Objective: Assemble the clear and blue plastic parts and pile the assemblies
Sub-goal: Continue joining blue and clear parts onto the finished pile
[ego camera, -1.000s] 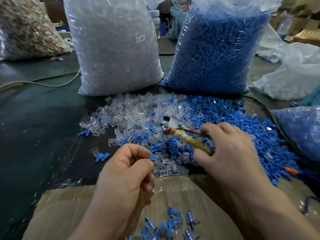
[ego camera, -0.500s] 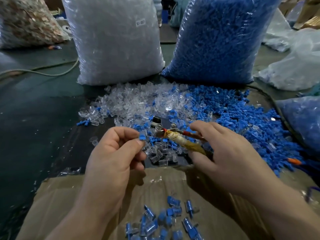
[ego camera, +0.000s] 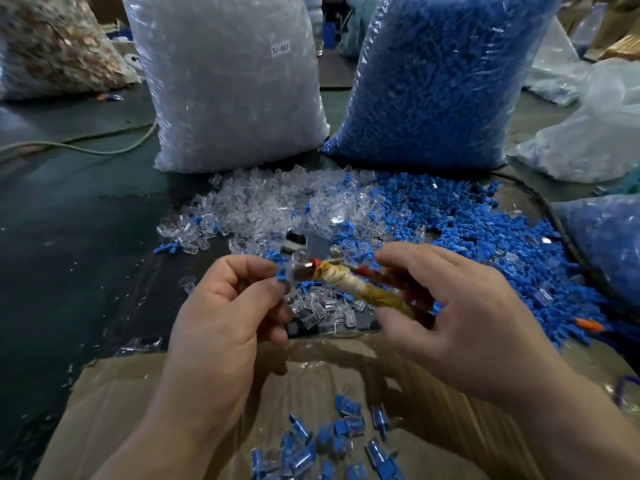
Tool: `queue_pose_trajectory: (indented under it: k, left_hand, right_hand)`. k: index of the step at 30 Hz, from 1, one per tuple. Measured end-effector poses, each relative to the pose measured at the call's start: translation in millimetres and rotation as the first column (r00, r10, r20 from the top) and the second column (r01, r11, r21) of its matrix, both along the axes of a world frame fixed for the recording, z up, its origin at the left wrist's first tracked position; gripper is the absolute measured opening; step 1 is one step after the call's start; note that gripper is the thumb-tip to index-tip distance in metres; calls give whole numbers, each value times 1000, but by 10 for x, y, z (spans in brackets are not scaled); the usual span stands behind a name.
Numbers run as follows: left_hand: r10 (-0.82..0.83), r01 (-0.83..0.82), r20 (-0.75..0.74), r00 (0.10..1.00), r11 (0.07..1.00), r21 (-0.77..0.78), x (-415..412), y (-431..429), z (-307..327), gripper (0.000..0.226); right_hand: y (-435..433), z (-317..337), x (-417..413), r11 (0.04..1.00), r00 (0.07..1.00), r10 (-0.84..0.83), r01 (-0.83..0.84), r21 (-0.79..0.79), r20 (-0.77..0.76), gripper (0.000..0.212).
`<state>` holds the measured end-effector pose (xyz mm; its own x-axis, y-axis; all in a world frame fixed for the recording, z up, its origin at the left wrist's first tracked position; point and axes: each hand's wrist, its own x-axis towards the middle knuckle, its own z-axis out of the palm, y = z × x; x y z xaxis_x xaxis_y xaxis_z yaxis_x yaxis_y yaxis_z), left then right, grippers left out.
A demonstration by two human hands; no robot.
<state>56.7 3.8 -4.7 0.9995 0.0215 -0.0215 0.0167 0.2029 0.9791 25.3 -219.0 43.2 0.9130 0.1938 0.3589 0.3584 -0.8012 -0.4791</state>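
Observation:
My left hand (ego camera: pixel 221 313) pinches a small blue plastic part (ego camera: pixel 282 274) between thumb and forefinger. My right hand (ego camera: pixel 460 313) grips a tape-wrapped hand tool (ego camera: pixel 349 284) whose jaws meet the blue part; something clear (ego camera: pixel 300 263) seems to sit at the jaws. Loose clear parts (ego camera: pixel 277 202) and loose blue parts (ego camera: pixel 467 220) lie spread on the dark table beyond my hands. Several finished blue-and-clear assemblies (ego camera: pixel 332 441) lie piled in a cardboard box (ego camera: pixel 114 403) below my hands.
A tall bag of clear parts (ego camera: pixel 228 81) and a tall bag of blue parts (ego camera: pixel 440 81) stand behind the spread. More plastic bags (ego camera: pixel 588 140) lie at the right, a patterned sack (ego camera: pixel 52 46) at far left, and a cable (ego camera: pixel 86 147) crosses the table.
My left hand has risen with the blue part and brought it to the tool's jaws. My right hand has drawn the tool slightly nearer.

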Motion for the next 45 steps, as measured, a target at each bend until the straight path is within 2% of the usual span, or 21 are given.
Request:
queue_pose_trajectory:
  k: [5, 9, 13, 23, 28, 33, 36, 38, 42, 45]
  left_hand:
    - [0, 2, 48, 999, 999, -39, -3, -8, 15, 13]
    - [-22, 23, 110, 994, 1000, -3, -55, -41, 71, 13]
    - [-28, 22, 150, 988, 999, 42, -115, -97, 116, 11]
    - [-15, 6, 170, 985, 998, 58, -142, -119, 161, 13]
    - [-35, 10, 180, 983, 991, 135, -157, -98, 169, 14]
    - [-23, 4, 154, 988, 993, 119, -148, -86, 160, 15]
    - [-10, -19, 160, 987, 984, 175, -152, -88, 146, 11]
    - [22, -66, 176, 984, 966, 249, -145, -88, 125, 20]
    - [92, -113, 88, 992, 954, 279, -111, -28, 138, 30]
    - [-37, 50, -45, 998, 938, 344, -147, -84, 165, 30]
  right_hand:
    - [-35, -3, 12, 998, 995, 65, -65, -6, -75, 50]
    - [-59, 11, 18, 985, 987, 95, -112, -129, -129, 56]
    - [-77, -9, 9, 975, 987, 91, -115, -188, -131, 57]
    - [-113, -18, 19, 974, 987, 119, -138, -178, -110, 61]
    - [-76, -30, 25, 956, 991, 92, -116, -271, -101, 61]
    - [-23, -21, 36, 955, 993, 57, -83, -284, -99, 59]
    - [-30, -33, 48, 959, 993, 62, -86, -269, -98, 57]
    - [-67, -60, 46, 968, 992, 53, -78, -238, -111, 55]
    - [-121, -154, 114, 957, 993, -72, 42, -287, -94, 60]
    - [-118, -200, 226, 909, 984, -165, 124, -397, -70, 62]
